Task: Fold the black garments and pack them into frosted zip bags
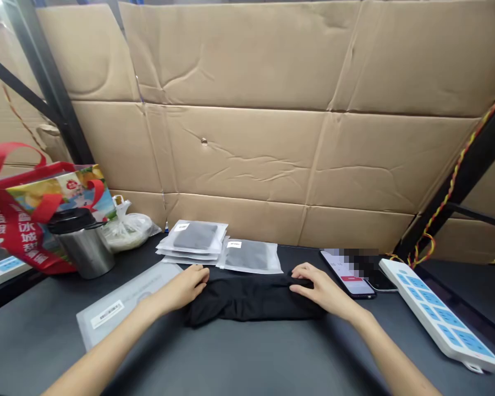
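A black folded cloth (251,301) lies across the dark table (239,363) in front of me. My left hand (186,286) rests on its left end, fingers curled down over the fabric. My right hand (318,287) presses on its right end, fingers bent onto the cloth. Just behind the cloth lies a clear plastic bag with a grey garment inside (249,256). To its left sits a small stack of similar bags (193,241). An empty flat plastic bag with a label (124,305) lies under my left forearm.
A steel flask with a black lid (82,242), a red printed carry bag (33,212) and a knotted plastic bag (127,228) stand at the left. A phone (348,273) and a white power strip (437,313) lie at the right. Cardboard sheets (272,126) wall off the back.
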The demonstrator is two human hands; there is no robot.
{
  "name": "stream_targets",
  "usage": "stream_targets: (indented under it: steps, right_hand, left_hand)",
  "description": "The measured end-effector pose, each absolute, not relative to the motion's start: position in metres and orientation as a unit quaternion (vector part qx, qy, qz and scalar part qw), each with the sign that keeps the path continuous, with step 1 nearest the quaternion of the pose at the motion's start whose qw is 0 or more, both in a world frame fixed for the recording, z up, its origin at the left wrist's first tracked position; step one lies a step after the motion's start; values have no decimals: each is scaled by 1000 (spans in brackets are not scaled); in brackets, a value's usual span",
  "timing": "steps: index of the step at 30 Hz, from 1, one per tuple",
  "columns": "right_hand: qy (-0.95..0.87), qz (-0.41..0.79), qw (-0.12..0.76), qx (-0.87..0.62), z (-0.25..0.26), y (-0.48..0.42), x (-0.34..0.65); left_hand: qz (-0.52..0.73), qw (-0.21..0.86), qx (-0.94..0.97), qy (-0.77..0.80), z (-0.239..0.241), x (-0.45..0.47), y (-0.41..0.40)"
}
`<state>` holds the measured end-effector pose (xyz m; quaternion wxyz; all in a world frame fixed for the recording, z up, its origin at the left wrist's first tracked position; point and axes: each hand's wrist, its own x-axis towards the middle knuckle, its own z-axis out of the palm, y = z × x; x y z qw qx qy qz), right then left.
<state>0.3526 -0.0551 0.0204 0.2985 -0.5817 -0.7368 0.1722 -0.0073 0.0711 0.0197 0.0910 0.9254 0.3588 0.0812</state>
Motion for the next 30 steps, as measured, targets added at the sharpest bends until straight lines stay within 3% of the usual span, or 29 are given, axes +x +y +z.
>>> stream_targets:
  steps: [10, 17, 21, 25, 30]
  right_hand:
    - [-757, 174, 295, -557, 11, -64, 348]
    - [-756, 186, 296, -554, 8, -72, 343]
    - [-721, 199, 333, -574, 10, -68, 347]
    - [-621, 185, 393, -653, 6, -49, 361]
    - [-625, 193, 365, -662, 0, -25, 365]
  left_hand:
    - [118, 42, 924, 362, 38, 12, 46]
    - [175, 57, 965, 188, 35, 111, 20]
    - [182, 64, 967, 167, 21, 147, 22]
    - [193, 65, 967, 152, 16, 148, 20]
    - [202, 66, 967, 139, 15, 142, 14]
